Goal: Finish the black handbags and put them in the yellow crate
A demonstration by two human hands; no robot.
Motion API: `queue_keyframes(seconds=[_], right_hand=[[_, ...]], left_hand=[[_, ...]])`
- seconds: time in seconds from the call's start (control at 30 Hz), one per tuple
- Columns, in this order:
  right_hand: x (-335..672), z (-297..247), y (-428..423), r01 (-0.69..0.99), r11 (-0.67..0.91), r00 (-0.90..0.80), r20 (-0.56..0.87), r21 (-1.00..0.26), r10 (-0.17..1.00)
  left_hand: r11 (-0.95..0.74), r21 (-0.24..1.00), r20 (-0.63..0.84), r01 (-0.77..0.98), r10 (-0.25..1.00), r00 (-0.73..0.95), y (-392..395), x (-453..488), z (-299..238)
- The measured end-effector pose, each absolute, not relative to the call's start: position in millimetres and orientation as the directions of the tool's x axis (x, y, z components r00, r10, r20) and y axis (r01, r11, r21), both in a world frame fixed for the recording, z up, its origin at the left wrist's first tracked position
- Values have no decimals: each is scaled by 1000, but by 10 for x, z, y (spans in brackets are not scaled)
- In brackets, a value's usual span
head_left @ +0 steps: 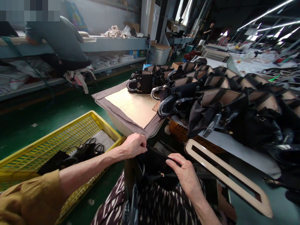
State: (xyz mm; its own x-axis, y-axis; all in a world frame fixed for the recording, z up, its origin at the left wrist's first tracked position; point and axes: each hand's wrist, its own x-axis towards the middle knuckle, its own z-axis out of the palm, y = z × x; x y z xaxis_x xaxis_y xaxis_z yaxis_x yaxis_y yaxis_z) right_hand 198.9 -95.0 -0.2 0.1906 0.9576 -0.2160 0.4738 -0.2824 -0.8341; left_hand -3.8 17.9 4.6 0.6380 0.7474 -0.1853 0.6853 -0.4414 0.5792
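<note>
A black handbag (154, 167) with a small gold-coloured clasp rests on my lap, over patterned cloth. My left hand (134, 146) pinches the far left end of its top edge, fingers curled tight. Further right along that same edge, my right hand (184, 170) grips it between thumb and fingers. The lower part of the bag is dark and hard to make out against the lap. Just right of my right hand lies a long beige frame (231, 178) with a rounded slot through it.
A yellow plastic basket (103, 118) with black bags inside stands at left. Ahead is a cloth-covered stand (131, 104) bearing a black bag (144, 82). Many black handbags (220, 97) with wrapped handles crowd the table at right. A person (58, 40) leans over a long bench (112, 43).
</note>
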Motion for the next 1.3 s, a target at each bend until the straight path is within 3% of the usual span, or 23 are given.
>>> queue_keyframes(seconds=[0.23,0.37,0.47,0.63,0.93,1.13,1.3], right_hand=[[2173,42,-998,327,-274,10,-286,-905,958],[2223,105,-964,350,-314,-20,-342,-883,940],[2207,137,-919,434,-312,-15,-353,-845,936],[2149,94,-896,575,-241,83,-237,-782,968],[2171,-18,-871,549,-346,138,-326,-761,935],[2043,-81,-903,750,-164,153,-74,-641,985],[1994,-236,-949,889,-22,64,77,-458,995]], left_hand=[[-451,591,-168,669,742,649,189,-37,49],[-447,590,-177,672,740,649,192,-28,25],[-450,590,-176,670,739,650,192,-23,15],[-443,601,-186,665,732,656,202,-5,-1],[-402,579,-248,710,742,622,238,36,11],[-372,553,-263,746,771,580,251,63,43],[-351,481,-286,803,803,523,243,147,47]])
